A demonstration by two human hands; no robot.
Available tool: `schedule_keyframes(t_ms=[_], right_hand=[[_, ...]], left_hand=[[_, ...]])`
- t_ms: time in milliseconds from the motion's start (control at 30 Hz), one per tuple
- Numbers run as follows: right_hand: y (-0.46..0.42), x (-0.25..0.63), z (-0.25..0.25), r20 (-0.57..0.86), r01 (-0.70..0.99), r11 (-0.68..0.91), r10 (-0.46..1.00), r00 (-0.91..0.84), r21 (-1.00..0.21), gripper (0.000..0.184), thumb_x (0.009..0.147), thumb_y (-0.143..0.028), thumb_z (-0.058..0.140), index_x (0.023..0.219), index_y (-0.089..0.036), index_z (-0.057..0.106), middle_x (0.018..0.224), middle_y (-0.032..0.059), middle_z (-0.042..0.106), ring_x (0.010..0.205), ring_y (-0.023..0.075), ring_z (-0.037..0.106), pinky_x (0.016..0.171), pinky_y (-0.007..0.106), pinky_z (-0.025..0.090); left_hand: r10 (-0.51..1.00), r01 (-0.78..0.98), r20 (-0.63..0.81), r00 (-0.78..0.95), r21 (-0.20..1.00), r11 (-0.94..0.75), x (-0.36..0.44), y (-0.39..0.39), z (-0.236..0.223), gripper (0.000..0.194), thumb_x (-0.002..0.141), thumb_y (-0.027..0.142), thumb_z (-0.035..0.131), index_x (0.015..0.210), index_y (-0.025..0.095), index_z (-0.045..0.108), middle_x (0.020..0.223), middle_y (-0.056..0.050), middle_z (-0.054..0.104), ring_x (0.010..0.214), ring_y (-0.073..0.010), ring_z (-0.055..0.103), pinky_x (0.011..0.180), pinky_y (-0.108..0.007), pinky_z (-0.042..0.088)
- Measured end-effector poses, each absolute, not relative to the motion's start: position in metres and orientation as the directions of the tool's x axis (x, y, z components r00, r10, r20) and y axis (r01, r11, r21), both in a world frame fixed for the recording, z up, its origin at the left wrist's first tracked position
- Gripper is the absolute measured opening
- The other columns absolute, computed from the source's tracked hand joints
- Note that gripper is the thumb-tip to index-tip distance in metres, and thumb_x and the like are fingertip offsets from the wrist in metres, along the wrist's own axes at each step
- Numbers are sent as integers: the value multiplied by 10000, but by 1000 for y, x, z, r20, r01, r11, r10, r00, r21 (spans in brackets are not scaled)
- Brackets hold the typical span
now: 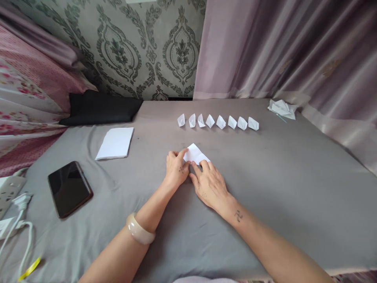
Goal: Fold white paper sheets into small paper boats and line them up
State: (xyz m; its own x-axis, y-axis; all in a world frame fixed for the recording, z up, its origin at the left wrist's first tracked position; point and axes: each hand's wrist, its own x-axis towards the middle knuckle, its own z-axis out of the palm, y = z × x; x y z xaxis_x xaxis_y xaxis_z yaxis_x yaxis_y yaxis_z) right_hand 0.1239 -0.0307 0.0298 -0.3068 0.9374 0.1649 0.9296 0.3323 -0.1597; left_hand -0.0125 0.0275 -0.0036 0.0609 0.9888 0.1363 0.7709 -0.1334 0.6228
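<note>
A partly folded piece of white paper (195,153) lies on the grey cloth in front of me, one corner pointing away. My left hand (176,167) grips its left side, with the index finger on top and the thumb at the near edge. My right hand (208,181) holds the near edge down with bent fingers, its thumb just below the paper. Both hands meet closely at that edge, and the fingers cover part of it. Beyond them, several small folded paper boats (220,122) stand in a row.
To the left are a stack of white paper (115,144), a dark phone (70,189) and a folded black cloth (103,108). Power strips (11,188) with white cables sit at the left edge. Crumpled white paper (282,108) lies at the far right, before the curtain (253,47).
</note>
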Motion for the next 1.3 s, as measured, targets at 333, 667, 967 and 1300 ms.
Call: schedule_keyframes(t_ms=[333,667,967,1300], right_hand=[[-34,132,32,152,949,288,951,-268,-132,401,961,-295,351,1246,-82,533,1054,164,577,937,276,505,760,408,478],[-28,135,28,217,937,306,939,-267,-168,339,952,-269,375,1200,-128,559,1079,156,574,966,272,513,789,411,479],[-12,149,24,259,868,376,918,-301,-323,278,935,-155,398,1093,-175,626,1115,106,604,1038,210,541,843,337,489],[-6,172,24,230,777,482,876,-423,-405,280,904,-79,412,973,-207,652,1004,51,621,941,164,540,800,299,464]], left_hand=[[1000,650,-6,6,760,1,-19,34,8,392,747,193,617,1132,134,574,1076,-105,475,855,-176,536,812,-343,471],[984,553,-62,-166,821,145,-22,30,22,121,776,287,549,827,180,576,664,5,607,599,-134,559,567,-240,411],[958,284,-288,-11,917,279,1,-4,21,249,804,176,435,1030,166,538,717,-23,659,449,-108,585,420,-201,413],[981,715,-13,194,686,-132,6,-25,30,396,754,85,446,1110,182,590,840,-47,601,663,-152,556,633,-285,454]])
